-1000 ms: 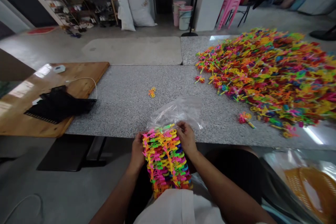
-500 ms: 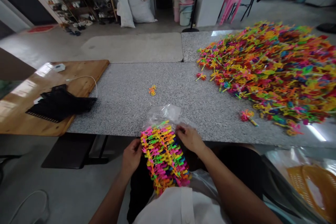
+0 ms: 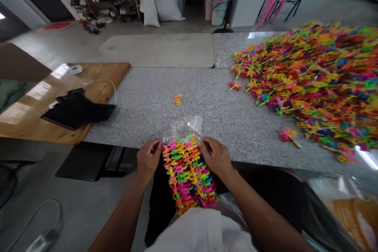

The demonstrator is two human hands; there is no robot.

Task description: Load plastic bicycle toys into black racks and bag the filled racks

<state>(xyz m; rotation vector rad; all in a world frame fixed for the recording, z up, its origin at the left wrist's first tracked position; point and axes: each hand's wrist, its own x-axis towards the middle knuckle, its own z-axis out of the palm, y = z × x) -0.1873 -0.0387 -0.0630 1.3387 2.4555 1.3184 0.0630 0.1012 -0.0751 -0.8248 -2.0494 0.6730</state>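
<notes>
A clear plastic bag [image 3: 185, 125] lies across the table's front edge and down over my lap. Rows of small bright plastic toys [image 3: 189, 173], pink, yellow, green and orange, are packed inside it. My left hand [image 3: 149, 158] pinches the bag's left side near its mouth, thumb against fingers. On the opposite side my right hand [image 3: 216, 155] pinches the bag's edge in the same way. Past the bag's mouth, a single orange and yellow toy piece [image 3: 177, 99] lies on the grey speckled table [image 3: 147, 102].
A large heap of similar colourful toys [image 3: 319, 75] covers the table's right side, with loose ones at its border. Black mesh racks [image 3: 78, 108] rest on the wooden board [image 3: 103, 71] at left. A yellow basket [image 3: 351, 220] stands low at right.
My left hand has moved up along the bag's side to its upper left edge and pinches there. My right hand keeps its pinch on the right. The view has shifted slightly left.
</notes>
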